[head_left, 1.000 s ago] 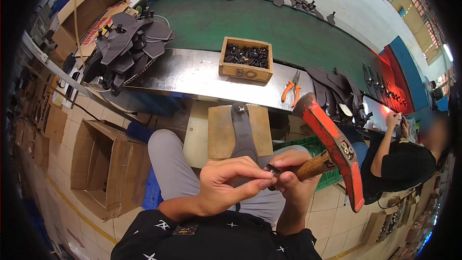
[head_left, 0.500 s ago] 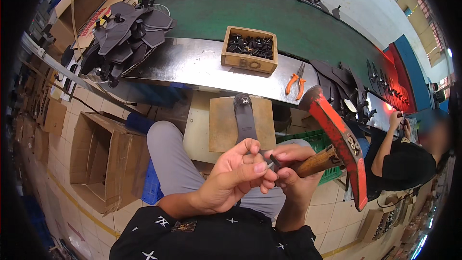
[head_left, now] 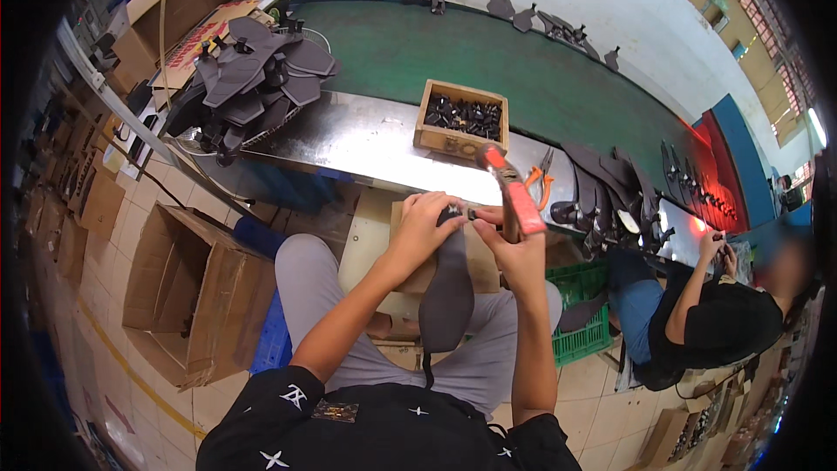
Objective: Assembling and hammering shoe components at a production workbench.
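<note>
A long dark grey sole-shaped piece (head_left: 446,296) lies lengthwise over the wooden board (head_left: 405,275) between my knees, its narrow end toward the bench. My left hand (head_left: 422,225) is closed around that far end, its fingers covering most of it. My right hand (head_left: 518,260) grips a hammer, whose worn red head (head_left: 513,196) sticks up past the knuckles; its handle is mostly hidden. A small black piece (head_left: 472,213) shows at the right thumb and fingertips, close to the left fingers. Whether it touches the sole-shaped piece, I cannot tell.
On the metal bench edge stand a wooden box (head_left: 460,141) of small black pieces and orange-handled pliers (head_left: 542,187). Dark sole-shaped pieces are heaped in a basket (head_left: 253,78) at left. A green crate (head_left: 582,331) stands at right, beside a seated co-worker (head_left: 724,323). An open carton (head_left: 196,296) sits at left.
Both hands have moved forward, from near my body to the far end of the sole-shaped piece. The hammer went along in my right hand. My left hand let go of the small black piece.
</note>
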Motion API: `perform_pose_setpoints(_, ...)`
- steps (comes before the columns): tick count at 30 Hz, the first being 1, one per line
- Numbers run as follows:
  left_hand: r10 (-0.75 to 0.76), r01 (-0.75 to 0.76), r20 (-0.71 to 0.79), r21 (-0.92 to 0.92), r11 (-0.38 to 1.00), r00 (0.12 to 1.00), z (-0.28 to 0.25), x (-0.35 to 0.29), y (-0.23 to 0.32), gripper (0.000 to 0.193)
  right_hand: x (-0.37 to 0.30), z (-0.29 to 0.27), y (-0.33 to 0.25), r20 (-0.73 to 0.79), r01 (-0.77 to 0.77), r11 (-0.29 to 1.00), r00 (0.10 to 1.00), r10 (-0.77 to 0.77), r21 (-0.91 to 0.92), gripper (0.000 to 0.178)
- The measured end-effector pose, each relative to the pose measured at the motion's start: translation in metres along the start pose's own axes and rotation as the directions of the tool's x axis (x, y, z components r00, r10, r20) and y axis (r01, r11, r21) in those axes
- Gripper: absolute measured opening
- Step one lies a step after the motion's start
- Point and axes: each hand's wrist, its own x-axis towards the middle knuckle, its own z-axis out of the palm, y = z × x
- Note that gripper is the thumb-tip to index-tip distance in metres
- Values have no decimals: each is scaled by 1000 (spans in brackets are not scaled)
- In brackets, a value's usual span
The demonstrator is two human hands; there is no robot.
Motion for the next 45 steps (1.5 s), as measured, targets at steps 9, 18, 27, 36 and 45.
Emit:
perform_pose_setpoints(9, 13, -15, 44, 32, 999, 999, -1, -10, -16, 32, 22, 2, 35, 206, -16, 979, 977, 59, -201, 19)
perform_pose_setpoints(18, 5, 11, 74, -222, 975, 997, -18, -6, -7, 37, 10, 2, 17, 311, 357, 784, 925, -219, -509, 24)
perform_pose_setpoints(27, -51, 65, 45, -409, 910, 998, -15, -4, -12, 32, -16, 1, -22, 40, -119, 958, 990, 134, -260, 24)
perform_pose_setpoints(36, -115, 155, 111, -475, 866, 987, -19, -3, -7, 29, -68, -14, -42, 162, 112, 872, 986, -38, -476, 32)
perform_pose_setpoints(45, -159, 217, 162, -461, 861, 974, -20, -3, -8, 32, -70, -14, -34, 165, 80, 868, 986, 3, -490, 34)
